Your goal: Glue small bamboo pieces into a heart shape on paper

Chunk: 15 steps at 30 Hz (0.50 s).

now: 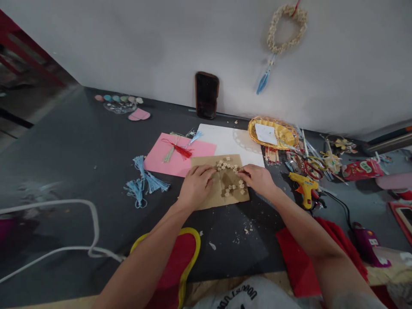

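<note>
Pale flower-like pieces [224,165]: in an open curve on brown cardboard [210,198].
Left hand [197,182]: on the cardboard's left side, fingers bent, tips beside the pieces.
Right hand [257,178]: thumb and fingers drawn together at the curve's upper right.
Grip: too small to tell whether either pinches a piece.
Yellow glue gun [307,189]: near the right forearm.
</note>
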### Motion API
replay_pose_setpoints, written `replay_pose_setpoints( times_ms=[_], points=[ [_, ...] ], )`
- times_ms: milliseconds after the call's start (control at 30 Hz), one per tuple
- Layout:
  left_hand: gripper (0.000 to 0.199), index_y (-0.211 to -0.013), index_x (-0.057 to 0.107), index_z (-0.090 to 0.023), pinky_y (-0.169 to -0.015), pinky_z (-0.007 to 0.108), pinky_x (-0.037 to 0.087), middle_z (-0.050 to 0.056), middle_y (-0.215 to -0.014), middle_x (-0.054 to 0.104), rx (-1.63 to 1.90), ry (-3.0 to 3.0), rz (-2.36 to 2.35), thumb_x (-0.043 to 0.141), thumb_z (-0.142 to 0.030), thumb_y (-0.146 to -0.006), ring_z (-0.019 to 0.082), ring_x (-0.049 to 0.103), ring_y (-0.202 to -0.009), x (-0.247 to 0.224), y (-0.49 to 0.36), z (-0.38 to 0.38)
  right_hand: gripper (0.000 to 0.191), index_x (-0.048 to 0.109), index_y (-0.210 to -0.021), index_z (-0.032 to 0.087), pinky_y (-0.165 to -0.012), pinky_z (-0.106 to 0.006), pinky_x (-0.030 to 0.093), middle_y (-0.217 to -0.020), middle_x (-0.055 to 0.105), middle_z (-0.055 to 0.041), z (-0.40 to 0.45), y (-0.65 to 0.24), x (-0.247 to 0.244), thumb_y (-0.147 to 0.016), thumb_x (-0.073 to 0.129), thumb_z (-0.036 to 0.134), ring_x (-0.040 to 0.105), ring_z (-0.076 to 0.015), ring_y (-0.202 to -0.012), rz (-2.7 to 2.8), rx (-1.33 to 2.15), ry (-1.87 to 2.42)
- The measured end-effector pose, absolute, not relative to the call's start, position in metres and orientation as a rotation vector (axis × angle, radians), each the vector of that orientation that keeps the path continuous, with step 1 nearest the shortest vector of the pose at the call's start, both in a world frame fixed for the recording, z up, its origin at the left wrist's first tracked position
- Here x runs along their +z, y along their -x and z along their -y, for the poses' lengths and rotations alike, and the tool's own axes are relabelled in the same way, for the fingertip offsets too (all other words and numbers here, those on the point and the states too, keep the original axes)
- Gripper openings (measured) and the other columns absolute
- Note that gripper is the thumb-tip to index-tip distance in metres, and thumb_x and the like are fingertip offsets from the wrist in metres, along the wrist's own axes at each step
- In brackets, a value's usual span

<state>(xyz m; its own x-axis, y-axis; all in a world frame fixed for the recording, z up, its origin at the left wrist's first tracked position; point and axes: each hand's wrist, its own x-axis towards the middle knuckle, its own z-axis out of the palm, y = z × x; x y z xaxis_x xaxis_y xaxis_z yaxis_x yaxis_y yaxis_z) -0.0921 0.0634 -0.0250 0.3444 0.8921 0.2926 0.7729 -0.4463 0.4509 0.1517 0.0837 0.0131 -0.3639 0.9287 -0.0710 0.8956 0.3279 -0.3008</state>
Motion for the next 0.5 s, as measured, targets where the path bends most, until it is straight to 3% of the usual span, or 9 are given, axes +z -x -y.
replay_pose_setpoints(
  times_ms=[500],
  points=[
    [0.027,-0.109,0.067,-0.017,-0.096,0.047,0.046,0.011,-0.116,0.068,0.753,-2.366,-1.487,0.049,-0.022,-0.09,0.027,0.059,-0.109,-0.027,0.093,-0.064,0.017,0.066,-0.1,0.021,-0.074,-0.024,0.045,-0.098,0.067,-0.0046,-0.066,-0.173,0.023,-0.094,0.051,0.017,0.063,-0.0159,-0.089,2.676,0.558,1.378]
  ],
)
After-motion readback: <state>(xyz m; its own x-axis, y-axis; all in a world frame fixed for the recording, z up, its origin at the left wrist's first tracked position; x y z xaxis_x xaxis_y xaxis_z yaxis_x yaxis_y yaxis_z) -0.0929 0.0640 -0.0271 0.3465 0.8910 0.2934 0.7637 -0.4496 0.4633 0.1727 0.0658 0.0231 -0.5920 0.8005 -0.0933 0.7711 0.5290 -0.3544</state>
